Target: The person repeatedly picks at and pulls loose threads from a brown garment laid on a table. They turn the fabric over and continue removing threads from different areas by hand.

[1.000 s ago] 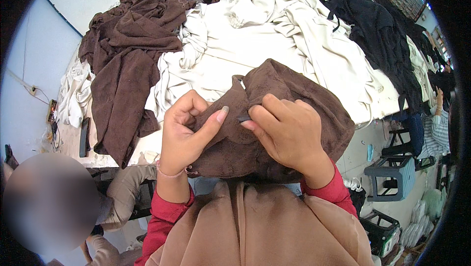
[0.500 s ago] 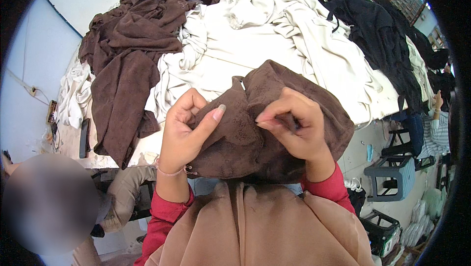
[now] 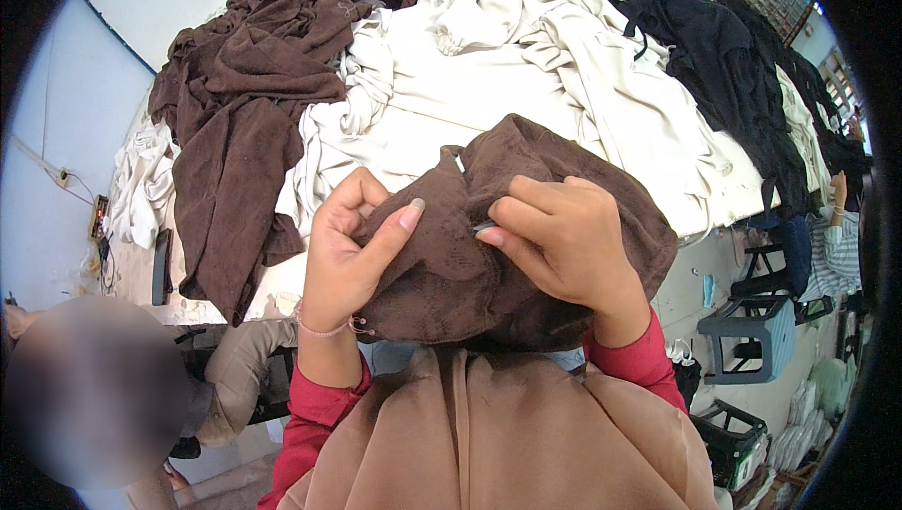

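Note:
A dark brown textured garment (image 3: pixel 564 209) lies bunched at the near edge of the table, with a small white bit at its upper fold. My left hand (image 3: pixel 353 245) grips its left part, thumb on top and fingers curled behind the cloth. My right hand (image 3: pixel 554 247) is closed in a pinch over the middle of the garment, near a seam. A small dark grey object shows between its thumb and forefinger, too small and hidden to name.
The table (image 3: pixel 240 309) holds piles of brown (image 3: pixel 235 162), cream (image 3: pixel 517 59) and black fabric (image 3: pixel 705 68), plus a dark narrow object (image 3: pixel 162 266). A person (image 3: pixel 235 378) sits at lower left, another (image 3: pixel 839 256) at far right. Plastic stools (image 3: pixel 747 341) and a crate (image 3: pixel 728 449) stand right.
My right hand turned with its fingers more open to view half a second ago, then turned back into a pinch on the garment. My left hand has shifted slightly left, still gripping cloth.

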`<state>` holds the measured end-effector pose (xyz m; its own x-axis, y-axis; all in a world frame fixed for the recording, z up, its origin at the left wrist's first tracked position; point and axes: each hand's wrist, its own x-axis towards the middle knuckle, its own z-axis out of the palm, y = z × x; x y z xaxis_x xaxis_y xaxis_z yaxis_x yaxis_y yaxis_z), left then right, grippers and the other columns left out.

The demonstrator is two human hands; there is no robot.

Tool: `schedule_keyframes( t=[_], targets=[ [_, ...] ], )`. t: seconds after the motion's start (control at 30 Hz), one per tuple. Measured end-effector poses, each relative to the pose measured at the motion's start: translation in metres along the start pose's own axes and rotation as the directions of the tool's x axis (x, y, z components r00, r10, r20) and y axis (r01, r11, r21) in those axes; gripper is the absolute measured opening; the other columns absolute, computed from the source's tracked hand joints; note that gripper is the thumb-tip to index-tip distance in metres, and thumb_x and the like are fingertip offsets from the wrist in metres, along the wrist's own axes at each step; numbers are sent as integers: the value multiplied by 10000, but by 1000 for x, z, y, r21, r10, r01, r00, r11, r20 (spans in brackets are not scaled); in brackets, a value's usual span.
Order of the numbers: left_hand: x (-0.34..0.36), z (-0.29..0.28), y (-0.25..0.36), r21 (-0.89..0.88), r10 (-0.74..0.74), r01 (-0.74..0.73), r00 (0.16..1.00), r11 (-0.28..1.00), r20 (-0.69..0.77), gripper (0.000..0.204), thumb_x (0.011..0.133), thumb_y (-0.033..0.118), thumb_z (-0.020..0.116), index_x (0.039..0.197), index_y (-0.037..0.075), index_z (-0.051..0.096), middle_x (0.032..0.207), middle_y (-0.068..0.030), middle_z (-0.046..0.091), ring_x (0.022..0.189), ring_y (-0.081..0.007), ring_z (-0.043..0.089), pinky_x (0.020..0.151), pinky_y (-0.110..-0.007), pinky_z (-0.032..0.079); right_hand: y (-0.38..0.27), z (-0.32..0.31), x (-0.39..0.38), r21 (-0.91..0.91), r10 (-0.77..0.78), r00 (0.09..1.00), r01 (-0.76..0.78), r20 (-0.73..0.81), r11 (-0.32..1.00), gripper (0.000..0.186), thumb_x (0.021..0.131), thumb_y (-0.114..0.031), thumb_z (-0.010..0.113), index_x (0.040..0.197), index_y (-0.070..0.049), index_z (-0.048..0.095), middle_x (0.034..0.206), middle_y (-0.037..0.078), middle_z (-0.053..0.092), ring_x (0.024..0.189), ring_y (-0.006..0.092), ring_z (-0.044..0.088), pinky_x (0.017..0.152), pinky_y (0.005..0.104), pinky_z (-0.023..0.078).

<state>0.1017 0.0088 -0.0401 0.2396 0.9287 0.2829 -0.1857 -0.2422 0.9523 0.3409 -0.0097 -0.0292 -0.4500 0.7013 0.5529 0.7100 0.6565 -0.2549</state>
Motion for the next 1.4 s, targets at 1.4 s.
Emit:
schedule_keyframes(
  t=[1.4],
  targets=[
    [2, 26, -6, -99, -55, 44, 992, 994, -111, 220, 926, 77, 769, 876, 82, 555, 866, 16, 667, 779, -21, 551, 721, -196, 452, -17, 28, -11, -101, -95, 933, 63, -346, 993, 346, 781, -201, 839, 1111, -146, 756, 864, -2, 655, 619, 144, 574, 525, 300, 377]
  ],
)
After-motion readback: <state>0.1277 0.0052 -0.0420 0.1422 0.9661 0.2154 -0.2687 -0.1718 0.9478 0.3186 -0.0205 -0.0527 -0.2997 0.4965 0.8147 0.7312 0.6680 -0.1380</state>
